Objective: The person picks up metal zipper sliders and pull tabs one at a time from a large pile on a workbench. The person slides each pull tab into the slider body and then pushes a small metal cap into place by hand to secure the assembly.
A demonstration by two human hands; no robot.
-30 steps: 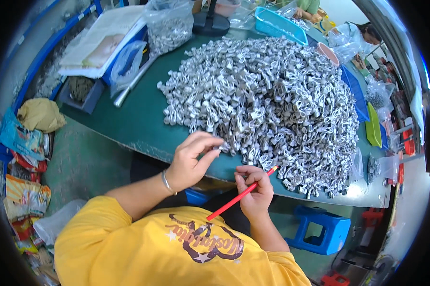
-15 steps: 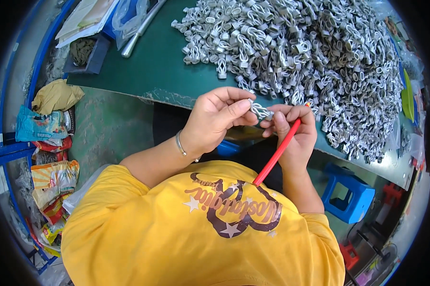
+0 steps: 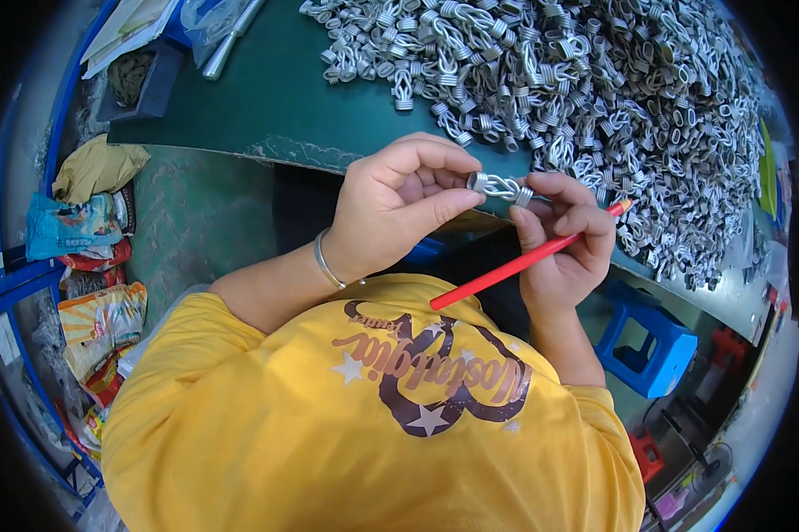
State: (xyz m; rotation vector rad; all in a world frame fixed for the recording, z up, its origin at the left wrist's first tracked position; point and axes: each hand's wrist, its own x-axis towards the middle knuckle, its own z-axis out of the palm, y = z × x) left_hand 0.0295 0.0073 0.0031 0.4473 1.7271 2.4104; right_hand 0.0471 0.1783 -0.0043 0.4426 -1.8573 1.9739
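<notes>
How far: one metal piece [image 3: 503, 187] is up near the edge of the bench [image 3: 240, 106]; a big heap [image 3: 541, 80] lies there too; I can't tell which are done.
Left hand [image 3: 399, 191]: you pinch one ridged end.
Right hand [image 3: 565, 239]: you pinch the other end, red pen [image 3: 514, 265] tucked in.
Look: silvery metal, twisty middle; straight, smooth pen.

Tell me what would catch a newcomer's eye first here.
Most likely the big heap of small silvery metal pieces, spread over the green table from the top middle to the upper right. Next, the bright yellow shirt filling the lower middle. Then the red stick, slanting from the right hand over the shirt, just below the one metal piece that the left hand pinches.
</notes>
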